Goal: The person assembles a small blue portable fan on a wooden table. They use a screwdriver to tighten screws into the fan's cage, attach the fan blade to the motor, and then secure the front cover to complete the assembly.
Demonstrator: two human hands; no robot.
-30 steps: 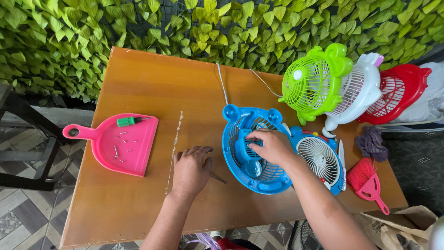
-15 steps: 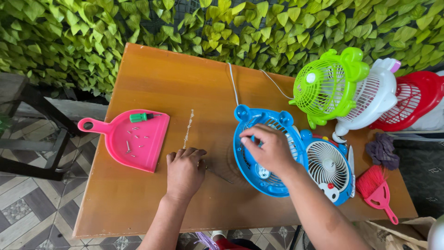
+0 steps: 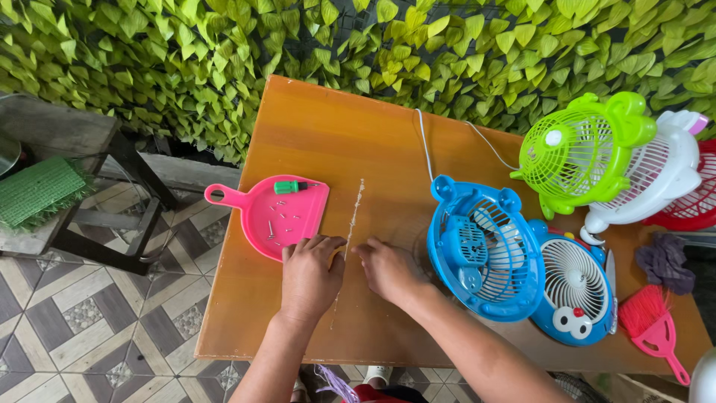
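Orange-brown wood makes up the worktop, and both of my hands rest on it near the front edge. My left hand lies knuckles up with its fingers curled in; its fingertips touch the near edge of the pink dustpan. My right hand sits just beside it, also curled, fingertips pointing left. I cannot tell if either hand is pinching something small, because the fingers hide whatever may be under them.

Between the two hands runs a thin pale scratch line, going from near to far. The dustpan lies far and left of my hands, with its handle pointing left. Small screws are scattered inside it, and a green screwdriver lies across its far side. My left hand is nearer to it.

To the right lies the blue fan back, well apart from my right hand.
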